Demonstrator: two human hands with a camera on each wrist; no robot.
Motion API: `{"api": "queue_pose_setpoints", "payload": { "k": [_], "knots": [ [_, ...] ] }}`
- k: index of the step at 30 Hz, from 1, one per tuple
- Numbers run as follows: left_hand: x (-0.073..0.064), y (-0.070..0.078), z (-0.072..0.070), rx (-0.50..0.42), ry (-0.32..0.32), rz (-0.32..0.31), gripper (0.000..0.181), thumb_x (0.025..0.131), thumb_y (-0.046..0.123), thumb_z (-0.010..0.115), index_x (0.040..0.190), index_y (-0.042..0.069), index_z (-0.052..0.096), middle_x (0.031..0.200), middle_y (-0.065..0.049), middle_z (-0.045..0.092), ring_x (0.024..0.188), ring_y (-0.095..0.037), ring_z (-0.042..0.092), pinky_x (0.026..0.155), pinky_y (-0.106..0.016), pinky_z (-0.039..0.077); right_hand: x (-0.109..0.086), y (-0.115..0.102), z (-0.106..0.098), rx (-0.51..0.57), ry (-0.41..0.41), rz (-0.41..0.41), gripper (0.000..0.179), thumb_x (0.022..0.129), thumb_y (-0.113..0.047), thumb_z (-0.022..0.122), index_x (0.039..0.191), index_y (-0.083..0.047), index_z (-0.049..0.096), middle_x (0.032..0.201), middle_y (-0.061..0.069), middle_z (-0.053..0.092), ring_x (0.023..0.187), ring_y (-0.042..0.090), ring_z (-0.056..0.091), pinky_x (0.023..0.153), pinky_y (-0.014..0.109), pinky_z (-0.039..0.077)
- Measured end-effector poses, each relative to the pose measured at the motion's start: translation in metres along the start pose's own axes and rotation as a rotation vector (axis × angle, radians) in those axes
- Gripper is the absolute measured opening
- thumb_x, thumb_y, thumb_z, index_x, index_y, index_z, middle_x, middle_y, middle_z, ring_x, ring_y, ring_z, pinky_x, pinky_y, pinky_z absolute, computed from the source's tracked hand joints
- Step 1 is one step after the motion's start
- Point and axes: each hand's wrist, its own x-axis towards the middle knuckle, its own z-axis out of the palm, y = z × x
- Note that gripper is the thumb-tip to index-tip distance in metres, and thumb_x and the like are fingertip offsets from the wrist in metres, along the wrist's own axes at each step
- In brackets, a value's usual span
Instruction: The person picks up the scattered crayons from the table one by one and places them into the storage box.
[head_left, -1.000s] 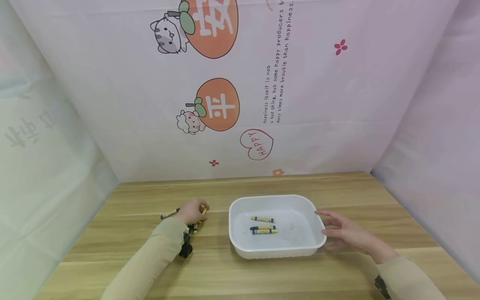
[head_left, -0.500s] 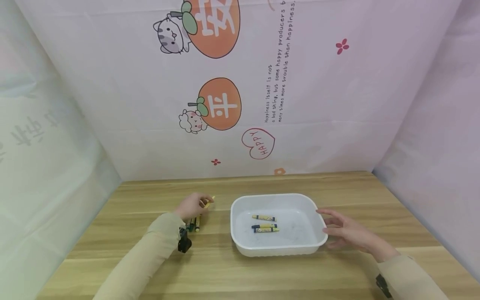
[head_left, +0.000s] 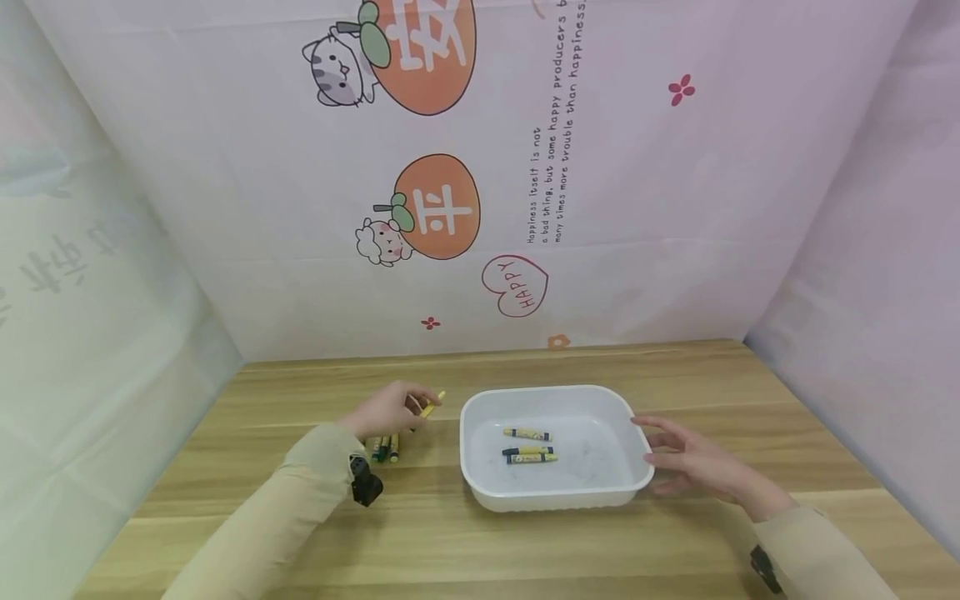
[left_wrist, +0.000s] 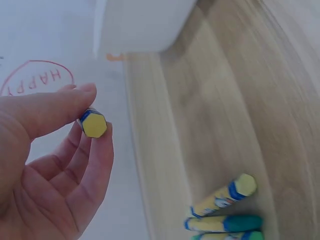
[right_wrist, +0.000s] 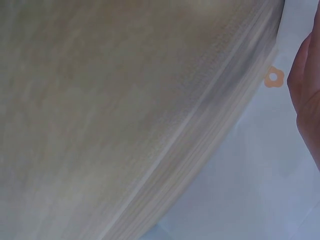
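Note:
Up off the table, my left hand pinches a yellow crayon between thumb and fingers; its flat yellow end faces the left wrist camera. Under that wrist several crayons lie side by side, among them a yellow one and a green one. A white plastic basin stands right of the left hand. Inside lie a yellow crayon and, closer to me, a dark-tipped crayon beside another yellow one. My right hand touches the basin's right rim with extended fingers.
The wood-grain table ends at a printed white cloth backdrop. White cloth also hangs at the left and right sides. Each forearm carries a small black wrist device.
My left hand has lifted the yellow crayon from beside the other crayons and moved it right, toward the basin. The right hand has stayed at the rim.

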Motion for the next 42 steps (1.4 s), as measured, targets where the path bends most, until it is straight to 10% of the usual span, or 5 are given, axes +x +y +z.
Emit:
{"api": "queue_pose_setpoints", "payload": {
  "k": [19, 33, 42],
  "knots": [
    [0.006, 0.072, -0.005, 0.096, -0.139, 0.147, 0.027, 0.082, 0.009, 0.068, 0.107, 0.018, 0.065, 0.109, -0.002, 0.064, 0.096, -0.016, 0.060, 0.073, -0.026, 0.053, 0.000, -0.002, 0.002, -0.001, 0.001, -0.013, 0.060, 0.093, -0.015, 0.053, 0.142, -0.003, 0.020, 0.128, 0.042, 0.030, 0.096, 0.023, 0.062, 0.076, 0.045, 0.055],
    [0.032, 0.116, 0.025, 0.184, -0.338, 0.190, 0.026, 0.083, 0.006, 0.067, 0.106, 0.018, 0.066, 0.103, -0.005, 0.064, 0.092, -0.011, 0.061, 0.068, -0.018, 0.052, -0.001, -0.001, 0.001, 0.011, -0.010, 0.001, 0.066, 0.093, -0.015, 0.053, 0.142, 0.002, 0.011, 0.130, 0.044, 0.026, 0.098, 0.025, 0.062, 0.077, 0.046, 0.055],
    [0.052, 0.120, 0.051, 0.289, -0.366, 0.184, 0.029, 0.083, 0.006, 0.067, 0.111, 0.015, 0.063, 0.098, 0.000, 0.061, 0.087, -0.008, 0.057, 0.068, -0.018, 0.050, -0.001, -0.001, 0.001, 0.004, -0.009, -0.005, 0.066, 0.093, -0.015, 0.053, 0.142, 0.002, 0.012, 0.130, 0.044, 0.026, 0.097, 0.025, 0.063, 0.076, 0.044, 0.055]
  ]
}}
